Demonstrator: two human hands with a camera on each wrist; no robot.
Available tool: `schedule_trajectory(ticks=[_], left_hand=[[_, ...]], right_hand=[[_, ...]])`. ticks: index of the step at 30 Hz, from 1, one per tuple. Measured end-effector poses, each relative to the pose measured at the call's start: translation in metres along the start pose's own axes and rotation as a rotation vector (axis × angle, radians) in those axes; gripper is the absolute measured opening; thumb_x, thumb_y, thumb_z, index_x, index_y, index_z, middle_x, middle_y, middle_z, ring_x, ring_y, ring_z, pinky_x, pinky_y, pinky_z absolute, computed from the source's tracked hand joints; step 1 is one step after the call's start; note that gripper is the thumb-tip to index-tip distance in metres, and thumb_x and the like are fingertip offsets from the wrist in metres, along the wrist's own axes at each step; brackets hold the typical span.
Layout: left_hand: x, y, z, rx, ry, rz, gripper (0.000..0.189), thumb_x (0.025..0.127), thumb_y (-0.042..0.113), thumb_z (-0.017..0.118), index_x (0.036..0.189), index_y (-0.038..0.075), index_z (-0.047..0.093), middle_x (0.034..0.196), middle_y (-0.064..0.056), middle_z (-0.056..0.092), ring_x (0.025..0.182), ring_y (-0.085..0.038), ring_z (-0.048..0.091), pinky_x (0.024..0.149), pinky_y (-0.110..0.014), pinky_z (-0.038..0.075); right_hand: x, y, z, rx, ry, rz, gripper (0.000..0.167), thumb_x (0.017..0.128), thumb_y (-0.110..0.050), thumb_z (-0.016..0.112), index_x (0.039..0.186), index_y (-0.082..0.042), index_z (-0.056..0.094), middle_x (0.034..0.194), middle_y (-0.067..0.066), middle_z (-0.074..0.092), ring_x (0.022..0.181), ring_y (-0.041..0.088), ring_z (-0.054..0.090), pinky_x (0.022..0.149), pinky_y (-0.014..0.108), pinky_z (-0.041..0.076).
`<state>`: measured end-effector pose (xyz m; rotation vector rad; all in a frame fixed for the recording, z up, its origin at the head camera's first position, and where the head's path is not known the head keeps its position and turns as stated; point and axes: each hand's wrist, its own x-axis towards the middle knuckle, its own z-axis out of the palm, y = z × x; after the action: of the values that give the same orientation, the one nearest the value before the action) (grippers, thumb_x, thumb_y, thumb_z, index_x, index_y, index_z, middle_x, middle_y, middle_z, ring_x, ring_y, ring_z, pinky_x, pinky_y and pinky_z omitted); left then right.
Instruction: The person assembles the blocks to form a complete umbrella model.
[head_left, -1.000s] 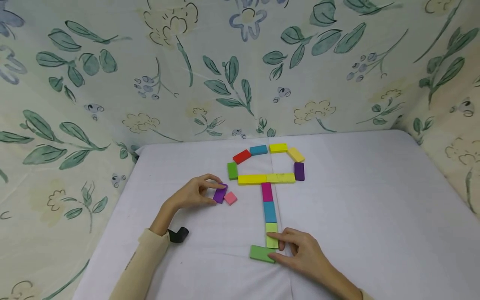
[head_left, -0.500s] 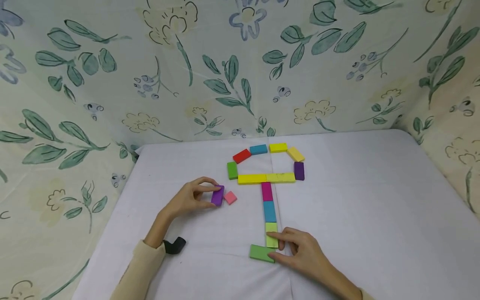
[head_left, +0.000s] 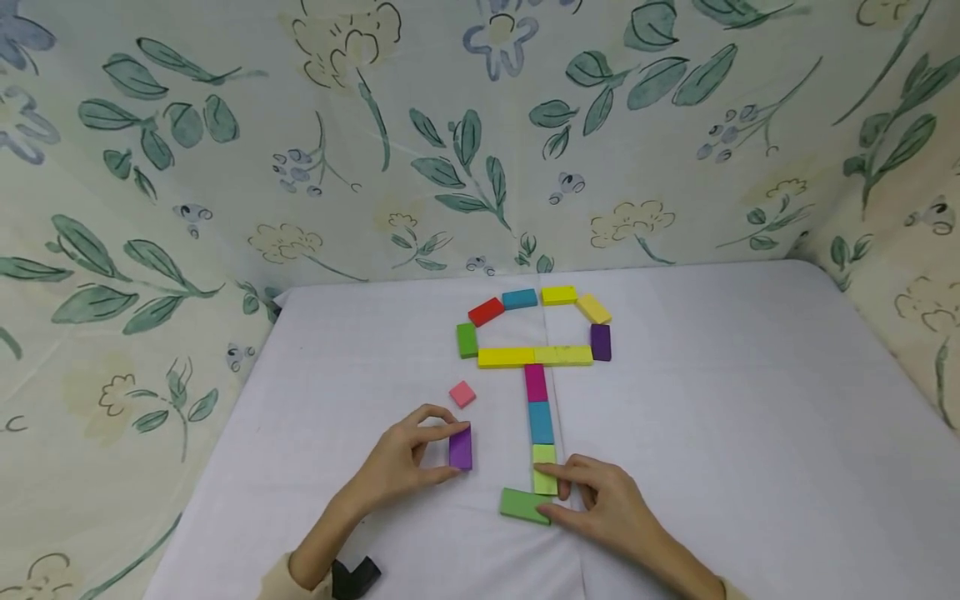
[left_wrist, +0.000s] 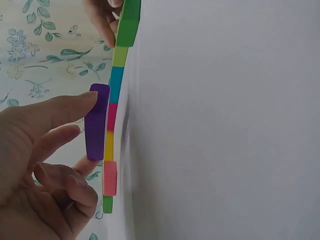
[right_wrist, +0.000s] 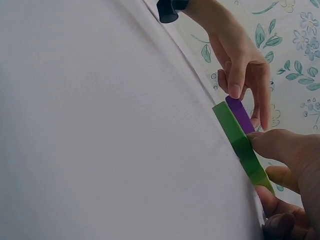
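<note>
My left hand [head_left: 408, 454] pinches a purple block [head_left: 461, 448] between thumb and fingertips, left of the column of blocks. The left wrist view shows this purple block [left_wrist: 97, 122] in the same pinch. Low on the table, my right hand [head_left: 603, 504] rests at the column's foot. Its thumb touches the right end of a green block [head_left: 521, 505], and its index finger lies on a light green block [head_left: 545, 479] just above. A blue block [head_left: 540, 423] and a magenta block [head_left: 536, 383] continue the column upward. A small pink block [head_left: 462, 394] lies alone beyond my left hand.
Two end-to-end yellow blocks [head_left: 506, 358] cross the column's top. Above them curves an arch of green, red [head_left: 486, 312], blue, yellow and dark purple [head_left: 601, 342] blocks. White cloth [head_left: 720, 400] covers the table; floral fabric [head_left: 480, 167] hangs behind it.
My left hand has carried the purple block away from the pink block, toward me and slightly right, turning it more upright in the head view. My right hand stays in place.
</note>
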<state>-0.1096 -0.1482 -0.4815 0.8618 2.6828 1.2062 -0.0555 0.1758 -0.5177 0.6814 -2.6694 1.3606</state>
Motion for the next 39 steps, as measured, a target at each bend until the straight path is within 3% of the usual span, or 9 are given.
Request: schedule_trajectory(ticks=[8, 13, 16, 20, 27, 31, 39], left_hand=[[-0.005, 0.005, 0.015, 0.062, -0.037, -0.061, 0.061, 0.079, 0.019, 0.092, 0.136, 0.018, 0.07, 0.125, 0.001, 0.061, 0.062, 0.003, 0.034, 0.057, -0.014, 0.034], [-0.002, 0.0, 0.006, 0.084, -0.149, -0.085, 0.069, 0.079, 0.025, 0.092, 0.143, 0.024, 0.064, 0.128, 0.001, 0.057, 0.063, 0.0, 0.037, 0.059, -0.016, 0.037], [0.002, -0.006, -0.006, 0.034, -0.244, -0.097, 0.067, 0.083, 0.023, 0.089, 0.144, 0.028, 0.063, 0.135, 0.003, 0.054, 0.062, -0.001, 0.039, 0.058, -0.016, 0.038], [0.011, -0.017, -0.018, -0.098, -0.322, -0.093, 0.058, 0.088, 0.013, 0.083, 0.141, 0.028, 0.065, 0.143, 0.003, 0.054, 0.062, -0.003, 0.043, 0.059, -0.016, 0.039], [0.034, -0.032, -0.019, -0.264, -0.464, 0.022, 0.041, 0.09, 0.005, 0.077, 0.129, 0.018, 0.074, 0.137, -0.003, 0.059, 0.061, -0.004, 0.044, 0.06, -0.016, 0.039], [0.039, -0.034, -0.016, -0.298, -0.525, 0.026, 0.035, 0.092, 0.004, 0.076, 0.124, 0.016, 0.076, 0.132, -0.002, 0.061, 0.062, -0.004, 0.045, 0.061, -0.015, 0.039], [0.046, -0.034, -0.014, -0.273, -0.547, 0.007, 0.035, 0.091, 0.005, 0.077, 0.122, 0.02, 0.077, 0.127, 0.002, 0.062, 0.066, -0.004, 0.046, 0.062, -0.015, 0.039]], right_hand=[[0.001, -0.001, -0.002, -0.005, -0.001, 0.011, 0.039, 0.078, -0.034, 0.091, 0.115, -0.025, 0.08, 0.078, -0.019, 0.059, 0.056, -0.006, 0.039, 0.048, 0.014, 0.032], [0.002, 0.0, -0.001, -0.009, -0.005, 0.012, 0.039, 0.079, -0.035, 0.091, 0.115, -0.025, 0.08, 0.077, -0.019, 0.059, 0.056, -0.005, 0.039, 0.048, 0.014, 0.033], [0.001, 0.001, -0.001, -0.007, -0.005, 0.016, 0.039, 0.079, -0.035, 0.091, 0.115, -0.026, 0.08, 0.077, -0.019, 0.059, 0.056, -0.005, 0.04, 0.048, 0.014, 0.033], [0.001, 0.0, 0.0, 0.001, -0.008, 0.026, 0.039, 0.079, -0.035, 0.091, 0.115, -0.026, 0.08, 0.077, -0.018, 0.059, 0.056, -0.005, 0.04, 0.048, 0.014, 0.033], [0.001, -0.001, 0.0, 0.004, -0.029, 0.049, 0.039, 0.08, -0.038, 0.089, 0.116, -0.026, 0.08, 0.078, -0.018, 0.059, 0.056, -0.005, 0.039, 0.049, 0.014, 0.032], [0.001, -0.001, -0.001, 0.005, -0.039, 0.051, 0.039, 0.081, -0.038, 0.089, 0.117, -0.025, 0.08, 0.078, -0.018, 0.059, 0.057, -0.005, 0.039, 0.049, 0.014, 0.033], [0.0, -0.001, -0.001, 0.002, -0.018, 0.049, 0.039, 0.079, -0.035, 0.091, 0.116, -0.026, 0.08, 0.077, -0.019, 0.059, 0.056, -0.005, 0.04, 0.048, 0.014, 0.033]])
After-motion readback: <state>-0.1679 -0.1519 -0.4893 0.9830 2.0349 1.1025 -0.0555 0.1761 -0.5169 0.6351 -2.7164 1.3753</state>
